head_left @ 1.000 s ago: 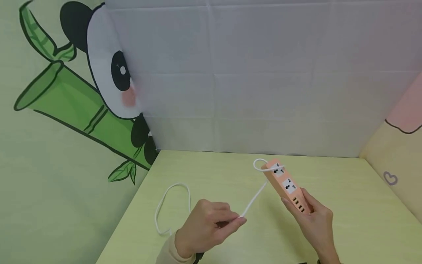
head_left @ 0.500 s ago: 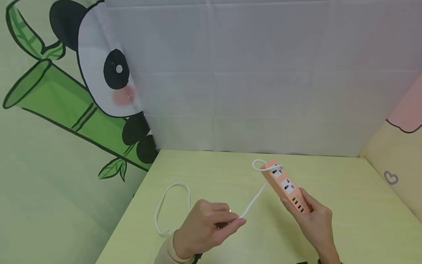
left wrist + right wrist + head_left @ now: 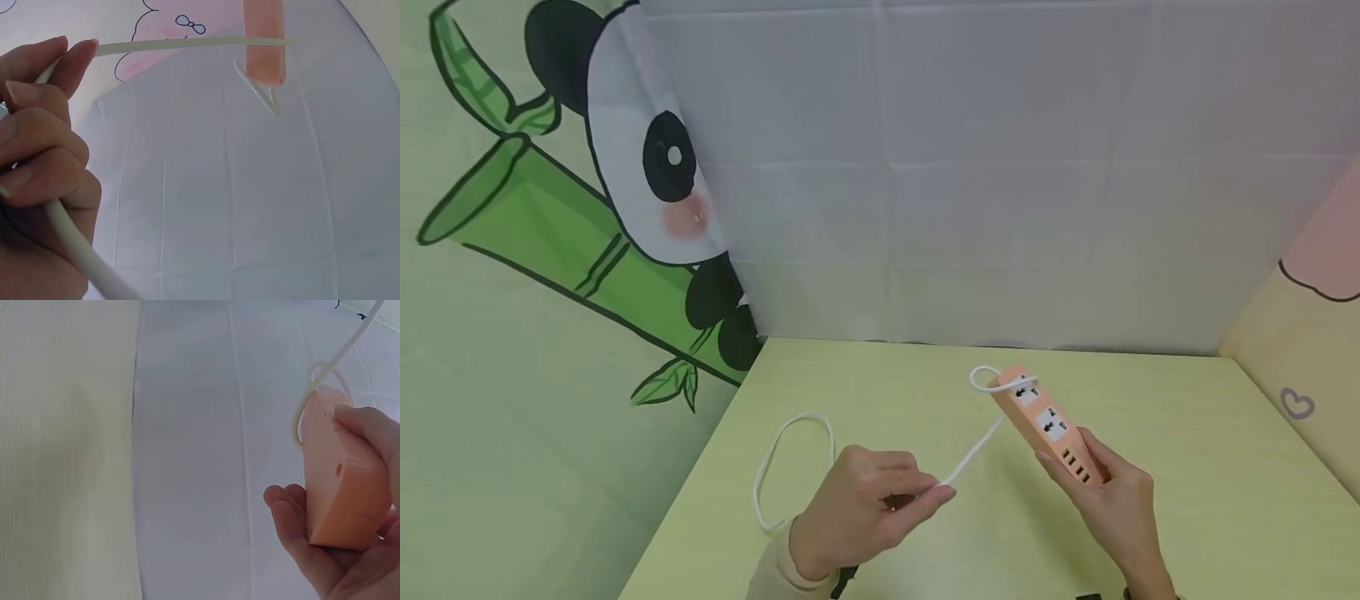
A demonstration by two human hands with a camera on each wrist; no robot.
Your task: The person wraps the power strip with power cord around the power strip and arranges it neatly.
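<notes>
A person holds an orange power strip (image 3: 1037, 421) and a white cord (image 3: 973, 452) over a pale yellow table (image 3: 1195, 467)

The left hand (image 3: 872, 508) pinches the cord between thumb and finger, the other fingers curled round it; the right hand (image 3: 1112, 492) grips the near end of the power strip, which is off the table, slanted, with a cord loop across its far end; more cord lies bent at the left; behind hangs a creased pale sheet (image 3: 1000, 167); a green backdrop (image 3: 497, 375) on the left shows a panda (image 3: 617, 167) and bamboo (image 3: 550, 221); a cream side panel (image 3: 1285, 350) bears a heart (image 3: 1298, 416).
</notes>
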